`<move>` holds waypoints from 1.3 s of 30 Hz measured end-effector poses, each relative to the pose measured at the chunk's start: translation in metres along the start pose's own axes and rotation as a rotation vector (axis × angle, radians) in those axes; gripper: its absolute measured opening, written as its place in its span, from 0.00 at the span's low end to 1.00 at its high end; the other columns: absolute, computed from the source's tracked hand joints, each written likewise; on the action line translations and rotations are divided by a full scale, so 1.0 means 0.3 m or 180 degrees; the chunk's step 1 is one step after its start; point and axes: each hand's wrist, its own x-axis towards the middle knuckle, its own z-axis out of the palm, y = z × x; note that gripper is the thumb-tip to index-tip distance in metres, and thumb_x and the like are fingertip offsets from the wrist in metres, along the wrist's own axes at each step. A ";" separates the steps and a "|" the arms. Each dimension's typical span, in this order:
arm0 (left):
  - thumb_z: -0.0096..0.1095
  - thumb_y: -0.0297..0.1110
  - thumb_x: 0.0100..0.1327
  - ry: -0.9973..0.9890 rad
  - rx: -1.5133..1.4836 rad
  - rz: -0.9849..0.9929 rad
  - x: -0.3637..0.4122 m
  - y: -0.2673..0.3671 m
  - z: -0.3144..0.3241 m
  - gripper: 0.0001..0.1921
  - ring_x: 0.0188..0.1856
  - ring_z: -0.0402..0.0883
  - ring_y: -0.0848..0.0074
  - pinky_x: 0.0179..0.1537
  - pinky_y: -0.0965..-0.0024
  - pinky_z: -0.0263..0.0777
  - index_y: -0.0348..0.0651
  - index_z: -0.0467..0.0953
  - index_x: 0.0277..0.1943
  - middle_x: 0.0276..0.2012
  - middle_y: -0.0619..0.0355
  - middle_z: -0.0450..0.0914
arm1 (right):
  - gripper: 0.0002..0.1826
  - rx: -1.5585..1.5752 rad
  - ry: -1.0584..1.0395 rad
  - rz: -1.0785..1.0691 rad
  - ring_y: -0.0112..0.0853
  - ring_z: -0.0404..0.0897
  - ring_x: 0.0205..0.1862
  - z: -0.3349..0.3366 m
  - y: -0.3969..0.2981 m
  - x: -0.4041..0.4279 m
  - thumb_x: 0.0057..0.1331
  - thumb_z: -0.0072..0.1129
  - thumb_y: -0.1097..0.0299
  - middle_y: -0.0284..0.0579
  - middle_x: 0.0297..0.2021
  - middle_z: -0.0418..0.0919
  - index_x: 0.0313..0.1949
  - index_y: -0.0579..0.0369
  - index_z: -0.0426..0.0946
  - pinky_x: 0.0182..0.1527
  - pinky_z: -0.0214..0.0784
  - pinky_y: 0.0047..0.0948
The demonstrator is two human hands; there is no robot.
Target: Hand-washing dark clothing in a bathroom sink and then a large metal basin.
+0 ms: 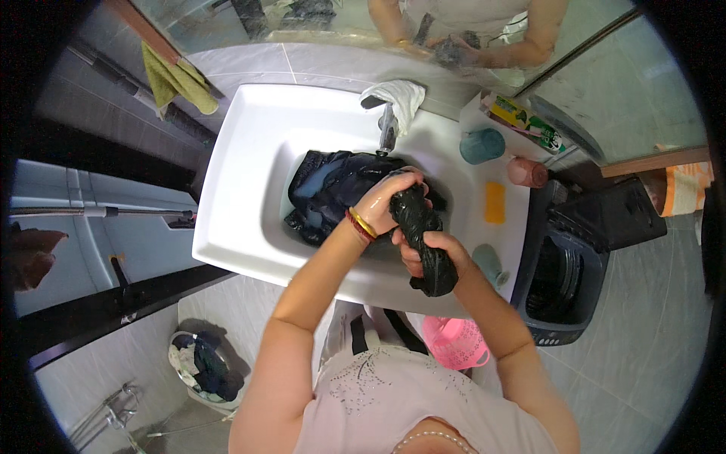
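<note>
A wet black cloth garment [417, 221], twisted into a thick roll, is held in both my hands over the front of a white washbasin [238, 170]. My left hand [385, 198] grips its upper end, palm wet and shiny. Lower down, my right hand [434, 249] wraps around the roll, and its bunched end hangs past that hand. Below and behind them, dark soaked clothes [340, 181] lie in cloudy bluish water in the bowl. The chrome faucet [388, 133] stands above the clothes, with a white cloth [400, 96] draped on it.
On the basin's right rim are a yellow soap bar [495, 202], teal cup [482, 146], pink cup [527, 172] and glass [489, 264]. An open-lidded dark bin-like appliance [558, 284] stands right. A pink basket [454, 340] is below; a tub of clothes [204, 363] sits lower left.
</note>
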 end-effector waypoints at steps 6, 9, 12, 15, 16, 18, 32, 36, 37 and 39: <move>0.65 0.42 0.50 0.0847 0.3591 -0.0232 0.046 -0.009 -0.048 0.19 0.34 0.73 0.78 0.38 0.71 0.68 0.34 0.76 0.38 0.33 0.55 0.79 | 0.26 -0.2649 0.1112 0.0132 0.31 0.77 0.33 -0.134 0.050 0.105 0.47 0.67 0.53 0.42 0.32 0.78 0.40 0.59 0.74 0.39 0.68 0.28; 0.64 0.47 0.49 0.1031 0.4975 -0.0219 0.058 -0.072 -0.114 0.25 0.39 0.78 0.62 0.45 0.67 0.69 0.31 0.75 0.40 0.37 0.43 0.79 | 0.29 -0.4406 0.1379 0.0268 0.38 0.79 0.38 -0.245 0.097 0.181 0.45 0.67 0.49 0.49 0.36 0.79 0.39 0.61 0.75 0.43 0.68 0.33; 0.63 0.48 0.49 0.1224 0.5322 0.0013 0.075 -0.112 -0.174 0.24 0.39 0.77 0.54 0.47 0.64 0.70 0.33 0.76 0.39 0.37 0.43 0.79 | 0.36 -0.5316 0.1774 0.0509 0.46 0.76 0.44 -0.328 0.130 0.225 0.44 0.66 0.45 0.56 0.40 0.77 0.44 0.63 0.72 0.47 0.68 0.37; 0.65 0.47 0.49 0.0680 0.5239 -0.0018 0.083 -0.080 -0.209 0.22 0.35 0.77 0.60 0.44 0.66 0.70 0.36 0.76 0.37 0.33 0.48 0.79 | 0.39 -0.5657 0.2090 0.0631 0.48 0.75 0.45 -0.356 0.132 0.245 0.44 0.64 0.42 0.58 0.41 0.76 0.47 0.63 0.70 0.47 0.68 0.37; 0.67 0.42 0.48 0.0438 0.4550 -0.0336 0.084 -0.048 -0.215 0.17 0.32 0.75 0.67 0.41 0.69 0.69 0.38 0.75 0.35 0.29 0.54 0.77 | 0.40 -0.5731 0.2211 0.0619 0.48 0.75 0.46 -0.355 0.122 0.243 0.44 0.64 0.42 0.58 0.41 0.76 0.47 0.63 0.70 0.47 0.68 0.37; 0.67 0.39 0.48 0.0423 0.4291 -0.0535 0.062 0.002 -0.201 0.14 0.31 0.75 0.72 0.39 0.70 0.68 0.39 0.74 0.34 0.29 0.56 0.77 | 0.38 -0.5592 0.1844 0.0251 0.45 0.75 0.46 -0.343 0.092 0.222 0.48 0.62 0.42 0.55 0.43 0.75 0.49 0.62 0.69 0.48 0.68 0.37; 0.55 0.33 0.47 -0.3437 0.6461 0.2394 -0.193 -0.001 0.133 0.03 0.45 0.70 0.63 0.43 0.61 0.70 0.48 0.70 0.26 0.36 0.57 0.68 | 0.21 0.0711 0.1265 -0.0020 0.37 0.76 0.44 -0.263 0.070 0.055 0.62 0.54 0.52 0.44 0.43 0.76 0.48 0.52 0.71 0.47 0.71 0.39; 0.62 0.29 0.49 -0.1138 0.5215 0.2672 -0.189 0.031 0.075 0.07 0.43 0.72 0.61 0.45 0.63 0.68 0.45 0.69 0.26 0.37 0.56 0.70 | 0.13 0.0349 0.2004 -0.1962 0.39 0.75 0.44 -0.192 0.068 0.080 0.58 0.55 0.70 0.44 0.40 0.76 0.44 0.54 0.71 0.50 0.68 0.38; 0.65 0.28 0.50 -0.0214 0.4613 0.2557 -0.189 0.030 0.065 0.09 0.43 0.73 0.60 0.46 0.64 0.67 0.43 0.68 0.26 0.36 0.55 0.70 | 0.13 -0.0273 0.1983 -0.2517 0.39 0.75 0.44 -0.158 0.077 0.099 0.55 0.55 0.78 0.44 0.40 0.75 0.41 0.55 0.70 0.51 0.68 0.38; 0.64 0.28 0.55 0.0688 0.3315 0.2508 -0.171 0.020 0.046 0.08 0.43 0.74 0.68 0.47 0.65 0.67 0.40 0.69 0.30 0.35 0.56 0.71 | 0.13 0.0326 0.1346 -0.2860 0.38 0.75 0.45 -0.096 0.050 0.086 0.53 0.54 0.81 0.44 0.40 0.74 0.39 0.55 0.70 0.50 0.67 0.37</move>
